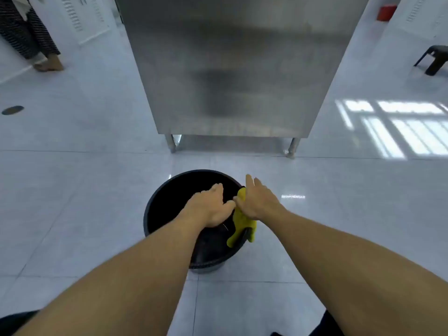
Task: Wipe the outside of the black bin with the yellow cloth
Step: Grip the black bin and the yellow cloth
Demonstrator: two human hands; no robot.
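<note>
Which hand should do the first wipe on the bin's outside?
Right. The right hand already lies on the yellow cloth draped over the black bin rim on that side. The left hand rests over the bin's opening, so it probably serves better as a brace.

The black bin [155, 209] is a round, open-topped plastic container standing upright on the floor, near the centre of the scene and slightly to the near side of it. Its inside is dark, and its grey-black outer wall shows at the left rim and at the near bottom edge. The yellow cloth [243, 227] is crumpled and draped over the bin's right rim, with one lobe hanging inside the opening and another hanging down the outside wall. Its upper end lies against the rim on the far right.
</note>
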